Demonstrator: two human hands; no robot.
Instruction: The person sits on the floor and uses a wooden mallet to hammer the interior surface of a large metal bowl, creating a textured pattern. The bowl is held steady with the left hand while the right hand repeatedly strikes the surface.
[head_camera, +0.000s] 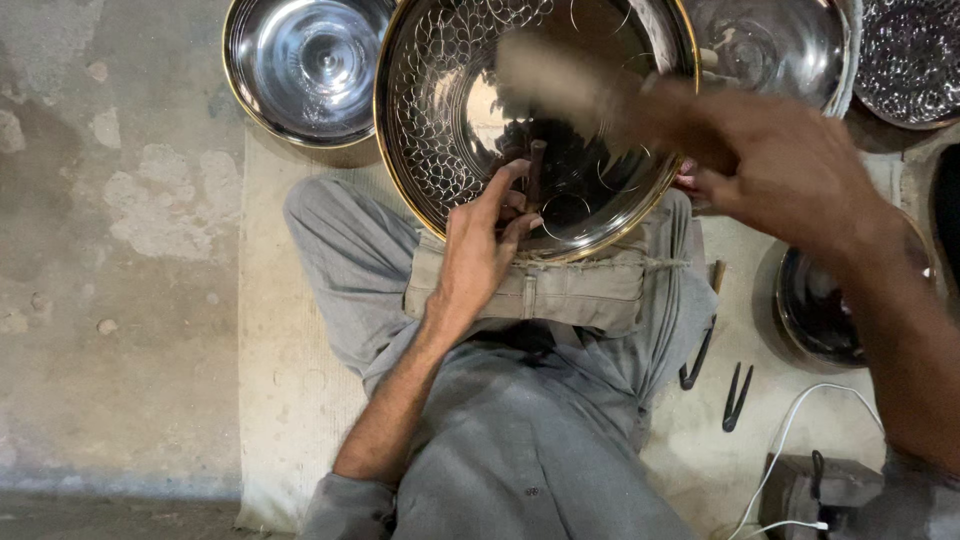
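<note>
Head view shows the fingers (515, 185) of the left hand (478, 250) pinched around a short dark metal punch (536, 172), which stands almost upright with its tip on the inner surface of a large shiny metal bowl (450, 110). The right hand (780, 165) is above the right part of the bowl, and its fingers are clenched around the handle of a hammer (560, 75); the hammer is blurred, so its head is not clear. The bowl has a gold-coloured rim and a pattern of small curved scales on its left inner side, with some circles on the right inner side. It leans on a folded beige cloth pad (560, 290), which lies on the lap of the person, over grey trousers (520, 440). Behind the bowl, at the upper left, there is a second shiny bowl (305, 65) with a plain inside. Another plain bowl (775, 45) is at the upper right, and a patterned one (910, 60) is at the corner. On the pale mat (280, 330) at the right of the legs lie two black compass-like tools (737, 397), and a white cable (790, 430) runs to a grey box (810, 490). At the left is a rough concrete floor (110, 250).
</note>
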